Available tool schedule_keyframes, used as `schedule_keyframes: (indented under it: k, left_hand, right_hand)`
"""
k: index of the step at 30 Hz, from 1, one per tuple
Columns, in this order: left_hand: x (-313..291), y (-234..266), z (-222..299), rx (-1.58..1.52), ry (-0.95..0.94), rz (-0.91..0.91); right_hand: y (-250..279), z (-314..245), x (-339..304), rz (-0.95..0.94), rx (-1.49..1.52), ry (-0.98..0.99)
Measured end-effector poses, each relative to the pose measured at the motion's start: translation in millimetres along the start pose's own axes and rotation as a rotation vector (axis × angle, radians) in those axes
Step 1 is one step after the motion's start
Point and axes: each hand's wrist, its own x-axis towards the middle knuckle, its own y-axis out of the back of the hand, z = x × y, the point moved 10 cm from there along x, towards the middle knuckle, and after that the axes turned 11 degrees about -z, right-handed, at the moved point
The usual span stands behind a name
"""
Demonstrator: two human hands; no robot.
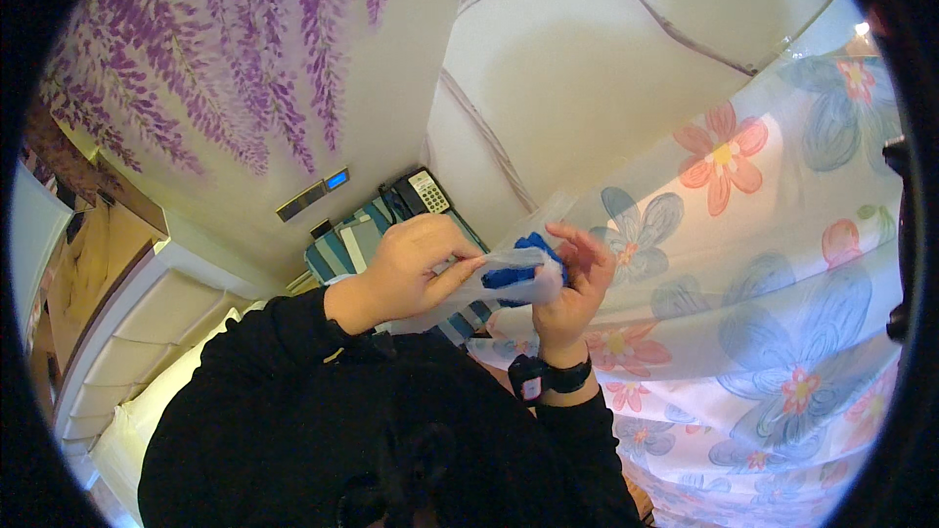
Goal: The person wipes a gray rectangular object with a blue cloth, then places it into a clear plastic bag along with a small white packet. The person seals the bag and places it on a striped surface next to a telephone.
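Between my hands is a thin, see-through plastic bag (449, 317) with a bright blue bundle (513, 276) showing in and through it. The bundle looks soft and folded, but its exact kind cannot be made out. My left hand (419, 268) pinches the bag's film between thumb and forefinger, pulling it taut to the left of the bundle. From the right, my right hand (579, 284) grips the bag around the blue bundle, its fingers curled and partly raised. Some film covers the right thumb and hides part of the grip. A black watch (550, 378) sits on my right wrist.
Behind my hands stands a small table with a striped blue-green cloth (327, 259), bearing a telephone (424, 193). A flowered curtain (773, 332) hangs close on the right. At the left are a padded headboard (147, 337) and a bed; wall switches (301, 201) are above the table.
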Motion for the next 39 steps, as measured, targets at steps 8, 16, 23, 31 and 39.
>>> schedule_keyframes:
  k: [8,16,23,31,39]
  left_hand:
    - [0,4,8,0.049,-0.074,0.026]
    - [-2,-7,5,0.022,-0.08,-0.047]
    - [9,10,10,-0.141,-0.047,0.079]
    - [21,7,24,-0.093,-0.151,-0.006]
    - [9,11,46,0.032,-0.443,0.001]
  right_hand:
    - [-18,1,11,-0.204,-0.113,-0.034]
    - [-15,-13,1,-0.192,-0.224,0.05]
    - [-15,-17,4,-0.224,-0.243,0.096]
    - [-29,-26,7,-0.312,-0.274,0.111]
    - [-34,-31,6,-0.347,-0.318,0.159]
